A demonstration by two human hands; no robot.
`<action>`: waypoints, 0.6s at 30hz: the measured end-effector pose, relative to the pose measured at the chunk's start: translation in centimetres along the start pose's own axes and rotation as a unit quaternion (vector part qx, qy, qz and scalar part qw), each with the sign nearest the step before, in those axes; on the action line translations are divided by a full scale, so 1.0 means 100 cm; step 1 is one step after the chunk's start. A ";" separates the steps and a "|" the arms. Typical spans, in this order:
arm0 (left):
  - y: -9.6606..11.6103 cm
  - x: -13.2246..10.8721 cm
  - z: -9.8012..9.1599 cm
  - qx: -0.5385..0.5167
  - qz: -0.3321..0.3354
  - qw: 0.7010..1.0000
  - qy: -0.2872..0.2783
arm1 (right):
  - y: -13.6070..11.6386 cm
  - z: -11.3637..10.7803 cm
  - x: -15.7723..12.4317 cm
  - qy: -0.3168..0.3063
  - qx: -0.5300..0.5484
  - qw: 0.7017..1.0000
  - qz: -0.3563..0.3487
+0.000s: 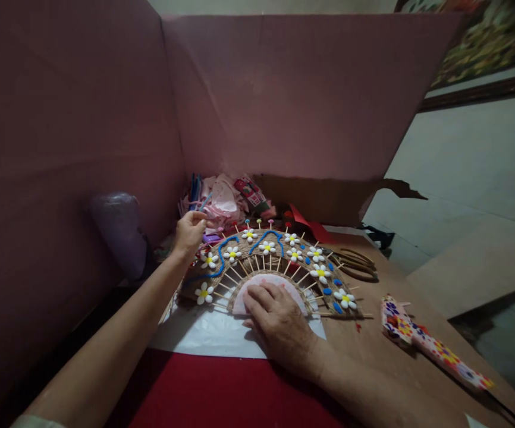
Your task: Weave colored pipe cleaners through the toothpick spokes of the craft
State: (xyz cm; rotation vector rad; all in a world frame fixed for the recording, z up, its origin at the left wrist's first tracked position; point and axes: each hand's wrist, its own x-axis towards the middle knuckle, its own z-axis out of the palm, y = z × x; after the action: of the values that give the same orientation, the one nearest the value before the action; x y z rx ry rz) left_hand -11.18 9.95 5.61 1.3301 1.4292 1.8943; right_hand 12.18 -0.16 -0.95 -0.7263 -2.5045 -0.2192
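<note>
A half-round fan of twine and wooden sticks [264, 238] lies on a white sheet, with white-petalled flowers, blue wavy lines and blue dots on its band. My right hand [279, 315] rests flat, fingers stretched, on the pink half-circle [242, 297] at the fan's centre. Beyond the fan's left edge, my left hand [190, 232] is closed in a pinch before the pink scraps. A thin light-blue strip [206, 201] shows just above its fingertips; whether they hold it I cannot tell. Small coloured beads tip several sticks along the fan's top.
Pink scraps [222, 196] and a printed tube [253, 193] are heaped at the back against a pink panel [284, 101]. On the right lie scissors [358, 264] and a flower-patterned glue gun [436, 351] with a cord. A purple plastic-wrapped bundle [119, 232] stands left.
</note>
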 end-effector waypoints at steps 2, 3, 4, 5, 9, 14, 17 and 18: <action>-0.004 -0.001 0.003 0.004 -0.001 0.999 -0.034 | 0.000 -0.001 0.000 -0.003 0.000 1.000 0.001; -0.006 -0.001 0.004 0.006 -0.003 0.999 -0.049 | -0.001 -0.001 0.000 -0.005 0.000 1.000 0.003; -0.008 -0.001 0.005 0.009 -0.006 0.998 -0.062 | -0.001 -0.001 0.000 -0.006 0.001 1.000 0.004; -0.010 -0.001 0.006 0.012 -0.009 0.997 -0.071 | -0.001 -0.001 0.000 -0.008 0.001 1.000 0.004; -0.020 -0.001 0.006 0.033 -0.012 0.996 -0.083 | -0.001 -0.001 0.000 -0.011 0.000 1.000 0.005; -0.022 0.001 0.004 0.066 -0.027 0.994 -0.083 | 0.000 0.000 0.000 -0.010 -0.004 1.000 0.005; -0.017 0.005 0.004 0.082 -0.065 0.990 -0.097 | 0.000 0.001 0.000 -0.009 -0.004 1.000 0.003; -0.015 0.006 0.004 0.085 -0.082 0.987 -0.106 | 0.000 0.001 0.000 -0.007 -0.004 1.000 0.003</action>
State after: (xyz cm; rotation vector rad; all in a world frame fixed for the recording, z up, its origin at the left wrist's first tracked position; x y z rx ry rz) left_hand -11.40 11.24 4.52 1.3968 1.5633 1.5059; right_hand 12.09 -0.15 -1.02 -0.7406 -2.5159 -0.2240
